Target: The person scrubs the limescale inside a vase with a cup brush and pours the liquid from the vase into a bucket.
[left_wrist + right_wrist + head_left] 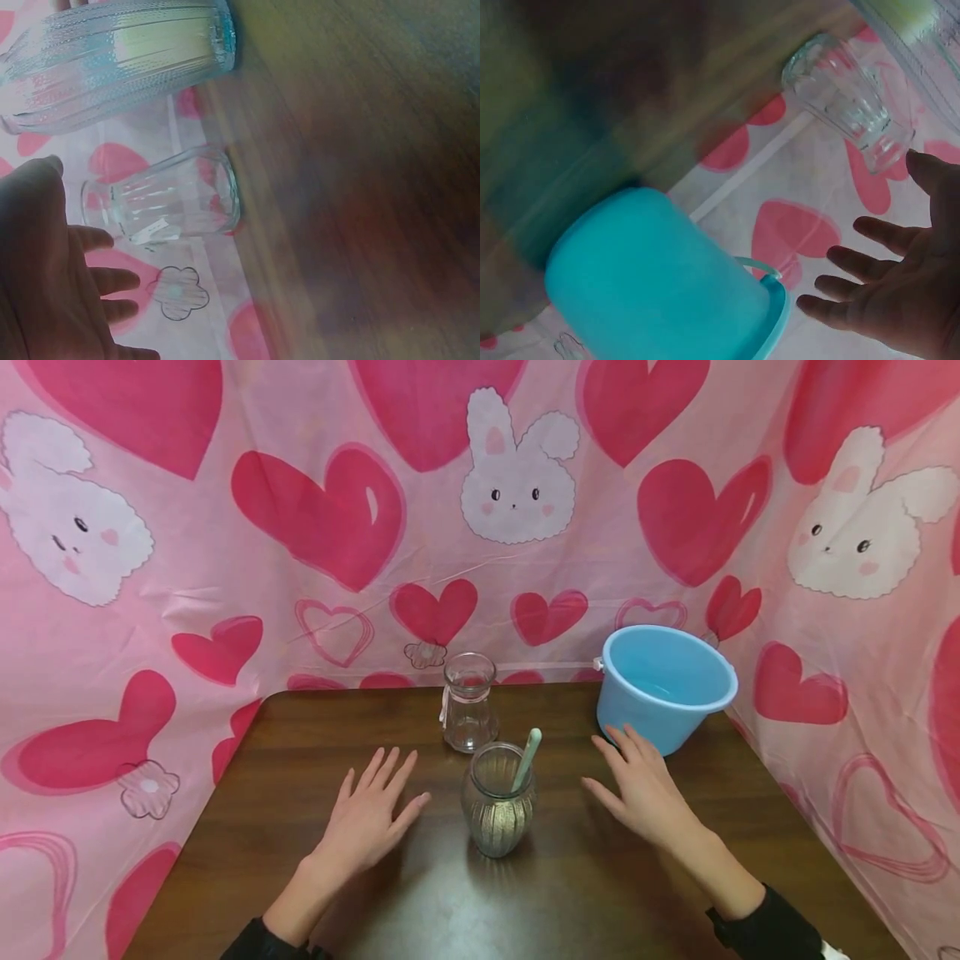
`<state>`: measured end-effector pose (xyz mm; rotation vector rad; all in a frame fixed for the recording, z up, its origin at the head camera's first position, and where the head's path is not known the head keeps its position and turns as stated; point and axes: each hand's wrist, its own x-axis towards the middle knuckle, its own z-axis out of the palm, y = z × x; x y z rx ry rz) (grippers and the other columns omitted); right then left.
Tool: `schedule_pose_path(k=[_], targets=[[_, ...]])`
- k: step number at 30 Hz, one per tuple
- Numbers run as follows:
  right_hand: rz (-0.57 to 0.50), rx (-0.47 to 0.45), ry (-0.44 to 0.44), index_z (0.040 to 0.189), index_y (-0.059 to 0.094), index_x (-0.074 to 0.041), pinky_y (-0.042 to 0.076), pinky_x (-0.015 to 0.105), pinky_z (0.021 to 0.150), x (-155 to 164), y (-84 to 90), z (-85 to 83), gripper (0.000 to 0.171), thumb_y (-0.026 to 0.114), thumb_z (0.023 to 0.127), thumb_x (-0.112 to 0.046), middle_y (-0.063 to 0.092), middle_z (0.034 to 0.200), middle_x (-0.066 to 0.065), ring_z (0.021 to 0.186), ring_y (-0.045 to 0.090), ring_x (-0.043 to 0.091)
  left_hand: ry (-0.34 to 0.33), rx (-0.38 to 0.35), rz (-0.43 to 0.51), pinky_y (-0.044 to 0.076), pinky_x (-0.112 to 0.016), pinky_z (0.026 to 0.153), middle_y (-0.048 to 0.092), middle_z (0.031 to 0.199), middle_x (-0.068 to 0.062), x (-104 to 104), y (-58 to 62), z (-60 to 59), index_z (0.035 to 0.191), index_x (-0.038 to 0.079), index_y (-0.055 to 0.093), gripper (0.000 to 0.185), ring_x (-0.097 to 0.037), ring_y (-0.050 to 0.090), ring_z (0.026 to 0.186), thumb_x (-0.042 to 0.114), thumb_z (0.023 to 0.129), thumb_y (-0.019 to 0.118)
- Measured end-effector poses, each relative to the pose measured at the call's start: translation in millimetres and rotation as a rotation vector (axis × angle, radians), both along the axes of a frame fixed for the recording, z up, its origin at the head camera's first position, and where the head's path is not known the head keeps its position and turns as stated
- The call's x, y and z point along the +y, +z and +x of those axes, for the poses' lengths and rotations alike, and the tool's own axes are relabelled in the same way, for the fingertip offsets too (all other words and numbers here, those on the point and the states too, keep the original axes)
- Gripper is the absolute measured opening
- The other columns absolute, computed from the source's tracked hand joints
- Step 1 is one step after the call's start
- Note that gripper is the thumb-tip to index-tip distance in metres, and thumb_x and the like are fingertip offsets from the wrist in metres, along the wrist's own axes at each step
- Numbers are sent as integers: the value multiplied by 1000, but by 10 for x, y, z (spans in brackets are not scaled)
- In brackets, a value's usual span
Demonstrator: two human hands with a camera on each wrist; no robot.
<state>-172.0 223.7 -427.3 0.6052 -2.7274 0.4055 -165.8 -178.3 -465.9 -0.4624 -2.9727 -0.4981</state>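
Note:
A ribbed glass jar (497, 827) stands upright at the middle of the table, with a pale green handled utensil (528, 756) leaning out of its mouth; the utensil's lower end is hidden. Behind the jar is a smaller clear glass vase (471, 722) with a ribbon round its neck. My left hand (367, 818), fingers straight and spread, is to the left of the jar and holds nothing. On the other side my right hand (647, 795) is also spread and holds nothing. Its fingertips overlap the lower side of a blue bucket (678, 722) in the head view.
The dark wooden table (315, 727) reaches back to a pink cloth (420, 543) printed with hearts and rabbits, which hangs behind it and on both sides. The bucket stands at the table's back right corner, its handle (757, 265) showing in the right wrist view.

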Motion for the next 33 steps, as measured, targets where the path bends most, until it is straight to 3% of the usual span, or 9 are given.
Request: schedule_pose_path(k=[8,26,29,33], targets=[[24,-25,-64,140,58,5,32,73,111,14,-64,76,63,80,92,-30,50,148,32,141,39,58,10,46,-52,19,-73,118,38,165,-16,0,-1,8,161,18,41,78,-36,25,156,65,100,53],[13,-41,-51,138,61,3,34,74,109,-9,-47,72,57,77,94,-31,54,145,30,141,40,57,-14,81,-45,18,-73,118,40,163,-17,43,34,2,160,18,43,80,-37,27,156,68,99,53],[0,-53,-54,137,62,3,34,74,109,-3,-44,68,56,77,94,-31,54,145,30,141,40,56,-36,65,10,21,-71,118,42,163,-14,80,42,8,160,16,42,81,-36,29,155,67,99,54],[-23,-67,-60,136,62,3,34,73,110,-5,-28,56,55,77,94,-30,56,143,30,141,41,56,-90,-23,232,30,-64,118,43,162,-11,216,93,38,162,14,37,87,-34,35,152,65,96,62]])
